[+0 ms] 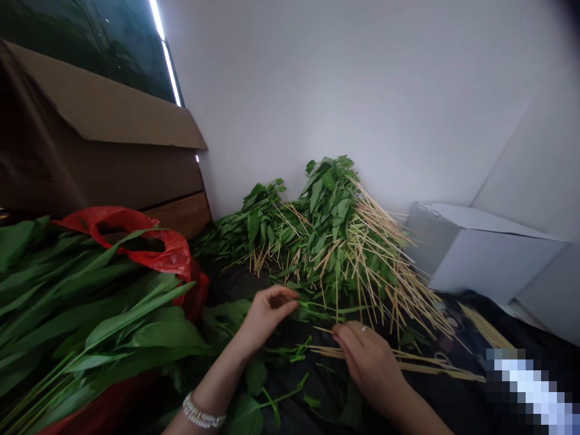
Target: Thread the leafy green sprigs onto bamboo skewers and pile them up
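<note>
In front of the leaf pile (330, 202), the stick (323, 330) could slip and prick the left hand (263, 311), should the pinch on it loosen. The stick projects from the pinched fingertips of the right hand (369, 355), toward the left hand. The hands are apart; whether the left hand grips the adjacent stem (312, 306) cannot be told.

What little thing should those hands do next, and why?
Perhaps the right hand should bring its thin stick to the green stems by the left hand: stick and stems look close but apart, and the leafy pile behind has many sticks poking out.
</note>
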Motion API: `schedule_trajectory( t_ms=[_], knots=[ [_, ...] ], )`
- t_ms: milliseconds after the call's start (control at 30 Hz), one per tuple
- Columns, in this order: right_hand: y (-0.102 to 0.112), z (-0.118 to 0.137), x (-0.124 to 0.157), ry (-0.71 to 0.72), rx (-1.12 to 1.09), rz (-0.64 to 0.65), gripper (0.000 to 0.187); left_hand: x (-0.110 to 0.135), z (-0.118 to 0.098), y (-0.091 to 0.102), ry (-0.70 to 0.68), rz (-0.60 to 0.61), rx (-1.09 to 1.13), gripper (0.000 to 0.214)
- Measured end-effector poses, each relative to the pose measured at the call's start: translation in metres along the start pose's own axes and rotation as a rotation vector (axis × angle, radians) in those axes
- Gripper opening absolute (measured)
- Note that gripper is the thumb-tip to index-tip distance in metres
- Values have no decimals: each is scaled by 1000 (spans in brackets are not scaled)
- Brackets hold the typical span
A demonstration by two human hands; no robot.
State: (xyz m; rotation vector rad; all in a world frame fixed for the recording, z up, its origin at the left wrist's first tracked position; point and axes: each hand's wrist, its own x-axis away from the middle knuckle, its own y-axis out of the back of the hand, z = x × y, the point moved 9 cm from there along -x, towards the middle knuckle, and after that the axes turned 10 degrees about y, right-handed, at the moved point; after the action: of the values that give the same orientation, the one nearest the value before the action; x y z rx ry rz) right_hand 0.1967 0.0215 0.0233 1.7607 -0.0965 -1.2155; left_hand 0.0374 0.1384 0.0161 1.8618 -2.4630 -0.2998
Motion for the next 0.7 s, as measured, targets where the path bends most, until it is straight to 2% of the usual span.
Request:
schedule_trajectory(
  t_ms=[67, 133, 267, 333, 500, 700],
  knots=[
    [9, 7, -1, 62, 36, -65, 19, -2, 9, 5, 81, -22, 237, 25],
    [15, 13, -2, 109, 61, -114, 21, -2, 12, 13, 99, -89, 361, 26],
    [21, 15, -2, 128, 87, -167, 19, 1, 4, 32, 18, -264, 399, 29],
    [20, 14, -2, 122, 101, -167, 17, 1, 1, 37, -5, -286, 463, 30],
    [18, 4, -1, 42, 160, -131, 19, -1, 4, 29, 67, -182, 593, 35],
    [25, -3, 1, -15, 194, -159, 29, 3, -7, 5, 20, 6, 336, 48]
  ],
)
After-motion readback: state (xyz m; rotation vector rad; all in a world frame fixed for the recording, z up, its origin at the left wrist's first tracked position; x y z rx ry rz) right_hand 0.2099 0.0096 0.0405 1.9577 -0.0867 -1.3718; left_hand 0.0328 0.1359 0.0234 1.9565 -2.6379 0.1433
